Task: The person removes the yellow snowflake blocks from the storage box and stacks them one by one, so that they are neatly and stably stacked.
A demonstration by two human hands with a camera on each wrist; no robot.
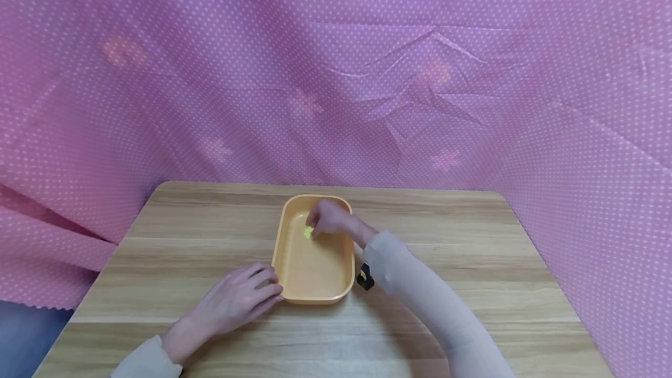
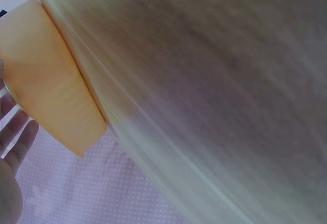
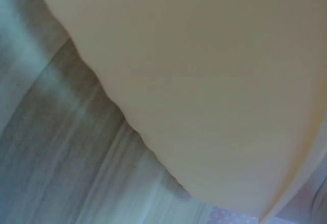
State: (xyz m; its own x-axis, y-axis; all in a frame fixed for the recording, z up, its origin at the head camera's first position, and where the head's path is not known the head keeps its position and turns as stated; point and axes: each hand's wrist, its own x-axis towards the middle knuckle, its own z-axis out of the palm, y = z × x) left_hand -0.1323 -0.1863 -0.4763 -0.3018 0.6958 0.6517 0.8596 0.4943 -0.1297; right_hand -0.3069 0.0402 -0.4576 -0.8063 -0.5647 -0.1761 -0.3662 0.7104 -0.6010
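Note:
A shallow orange-yellow plastic tray (image 1: 315, 273) with rounded corners stands on the wooden table. My right hand (image 1: 328, 217) reaches into its far half over the right wall. Thumb and fingers there pinch a small yellow-green piece (image 1: 308, 231), low over the tray floor; its exact kind is too small to make out. At the near left corner, the fingertips of my left hand (image 1: 244, 297) touch the tray rim, fingers fairly straight. The left wrist view shows these fingers (image 2: 23, 142) along the tray's edge. In the right wrist view the tray's outer wall (image 3: 179, 81) fills most of the picture.
The wood-grain table (image 1: 446, 290) extends on both sides of the tray. Pink dotted cloth (image 1: 336, 104) hangs behind it and at both sides. A small black object (image 1: 366, 277) shows at the right cuff, beside the tray.

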